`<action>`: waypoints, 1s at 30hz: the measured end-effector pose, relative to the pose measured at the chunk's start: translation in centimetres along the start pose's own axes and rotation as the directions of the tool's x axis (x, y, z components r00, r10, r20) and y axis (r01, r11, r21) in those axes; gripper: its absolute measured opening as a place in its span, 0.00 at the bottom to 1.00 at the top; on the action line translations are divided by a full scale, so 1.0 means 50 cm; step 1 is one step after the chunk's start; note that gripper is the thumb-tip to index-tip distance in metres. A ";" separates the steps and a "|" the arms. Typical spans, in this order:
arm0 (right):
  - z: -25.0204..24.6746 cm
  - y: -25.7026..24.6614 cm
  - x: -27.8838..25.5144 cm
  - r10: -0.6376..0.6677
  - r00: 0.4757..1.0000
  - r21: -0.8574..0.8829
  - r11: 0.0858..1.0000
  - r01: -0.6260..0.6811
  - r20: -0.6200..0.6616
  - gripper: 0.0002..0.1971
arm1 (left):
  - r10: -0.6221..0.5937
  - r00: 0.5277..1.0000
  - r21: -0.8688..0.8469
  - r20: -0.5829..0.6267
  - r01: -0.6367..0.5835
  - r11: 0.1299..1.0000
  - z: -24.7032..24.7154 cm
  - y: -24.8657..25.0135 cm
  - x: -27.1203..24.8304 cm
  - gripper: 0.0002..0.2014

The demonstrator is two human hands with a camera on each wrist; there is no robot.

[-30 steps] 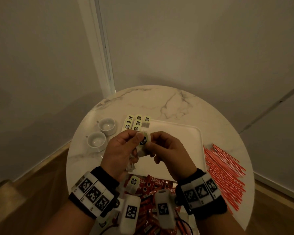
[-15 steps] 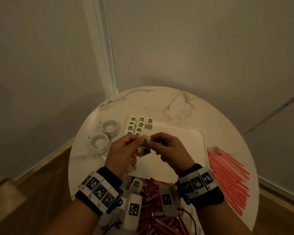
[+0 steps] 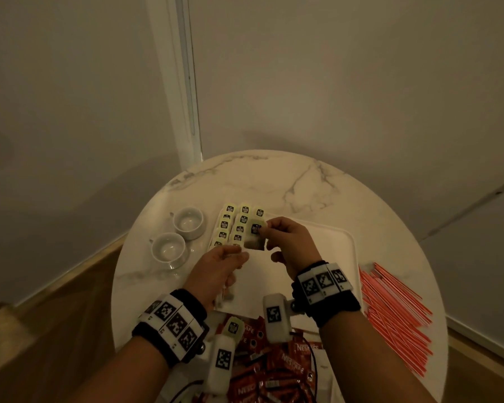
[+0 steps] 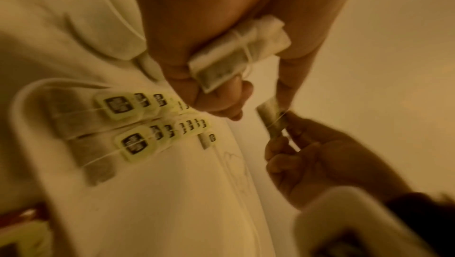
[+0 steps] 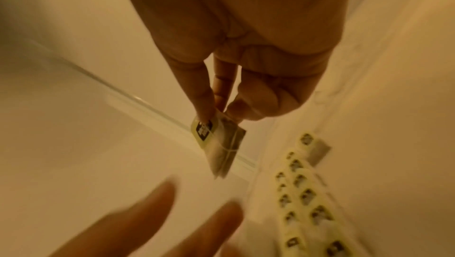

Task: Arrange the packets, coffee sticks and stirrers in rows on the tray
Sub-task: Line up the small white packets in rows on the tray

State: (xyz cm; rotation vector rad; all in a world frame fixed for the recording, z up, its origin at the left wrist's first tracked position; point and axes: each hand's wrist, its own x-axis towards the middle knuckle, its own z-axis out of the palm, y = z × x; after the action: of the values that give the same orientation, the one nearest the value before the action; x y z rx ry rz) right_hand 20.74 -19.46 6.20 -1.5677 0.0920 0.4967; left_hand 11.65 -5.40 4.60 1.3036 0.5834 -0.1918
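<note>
Round marble table [image 3: 361,205] against plain walls, dim light. Right hand [image 3: 288,242] pinches one tea bag [image 3: 255,237] at its tag end between thumb and forefinger, just above the tray's [image 3: 332,248] far left corner. Judged light, limp, paper-thin; the string is wound round it, so the tag end is the sound grip. Left hand [image 3: 216,271], just nearer, curls round a second wrapped bag [image 4: 236,54]. Beside the fingertips: three rows, roughly eleven bags laid. Left of them, two cups [image 3: 186,222]. Coffee sticks [image 3: 274,370] under the wrists and stirrers [image 3: 396,315] to the right: too many to count.
</note>
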 end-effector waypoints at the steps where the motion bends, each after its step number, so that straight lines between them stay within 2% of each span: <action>1: -0.004 0.010 0.021 0.040 0.999 -0.008 0.999 -0.040 -0.025 0.08 | -0.034 0.999 -0.005 -0.020 0.034 0.999 -0.005 -0.006 0.003 0.11; 4: -0.016 0.047 0.082 0.154 0.985 -0.052 0.986 -0.158 -0.082 0.08 | -0.100 0.995 -0.004 -0.015 0.100 0.995 -0.022 -0.020 0.003 0.11; 7: -0.021 0.077 0.136 0.249 0.958 -0.084 0.961 -0.262 -0.140 0.08 | -0.113 0.994 0.013 0.007 0.113 0.994 -0.041 -0.026 -0.003 0.11; 11: -0.018 0.100 0.194 0.293 0.938 -0.069 0.948 -0.310 -0.187 0.08 | -0.139 0.990 -0.034 0.025 0.140 0.990 -0.062 -0.035 -0.007 0.09; 17: -0.002 0.105 0.253 0.288 0.926 -0.056 0.949 -0.310 -0.245 0.08 | -0.156 0.986 -0.076 0.053 0.160 0.984 -0.073 -0.023 -0.015 0.13; 23: 0.004 0.119 0.276 0.253 0.923 -0.186 0.931 -0.314 -0.290 0.10 | -0.121 0.990 -0.078 0.069 0.126 0.989 -0.084 -0.001 -0.014 0.12; 30: 0.011 0.124 0.284 0.228 0.920 -0.238 0.920 -0.310 -0.319 0.11 | -0.118 0.988 -0.079 0.096 0.125 0.989 -0.090 0.006 -0.011 0.15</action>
State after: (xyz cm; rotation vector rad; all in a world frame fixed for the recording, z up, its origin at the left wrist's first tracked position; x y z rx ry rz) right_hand 31.12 -15.93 -4.73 -1.9174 0.4853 0.5130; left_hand 9.97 -1.17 4.47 1.1716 0.5872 -0.3225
